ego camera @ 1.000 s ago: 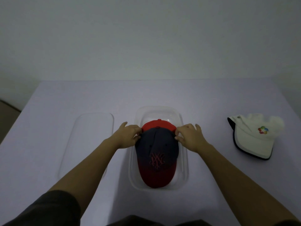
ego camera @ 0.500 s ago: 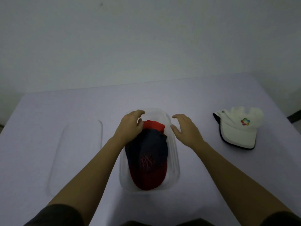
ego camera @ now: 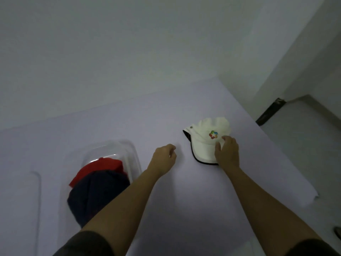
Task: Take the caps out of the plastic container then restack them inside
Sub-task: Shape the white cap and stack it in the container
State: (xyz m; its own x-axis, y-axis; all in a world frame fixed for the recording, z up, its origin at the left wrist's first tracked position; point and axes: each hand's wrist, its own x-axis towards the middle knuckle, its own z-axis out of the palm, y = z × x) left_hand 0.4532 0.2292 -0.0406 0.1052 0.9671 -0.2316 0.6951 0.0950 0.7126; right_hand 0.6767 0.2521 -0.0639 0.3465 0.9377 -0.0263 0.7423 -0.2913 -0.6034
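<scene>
A white cap [ego camera: 203, 143] with a coloured logo lies on the table at the right. My right hand [ego camera: 227, 154] rests on its brim and crown edge, fingers fairly straight and thumb touching the brim. My left hand [ego camera: 164, 157] hovers over the bare table between the white cap and the clear plastic container [ego camera: 132, 152], fingers loosely curled and holding nothing. Inside the container a navy cap [ego camera: 96, 194] lies on top of a red cap [ego camera: 99, 168]; my left forearm hides the container's near right part.
A clear lid [ego camera: 36, 183] lies flat to the left of the container. The table's right edge [ego camera: 276, 150] runs close behind the white cap, with floor and a dark strip [ego camera: 269, 111] beyond it. A wall stands at the back.
Both hands left the caps in the container and moved right. My right hand now touches the white cap. The view has swung to the right.
</scene>
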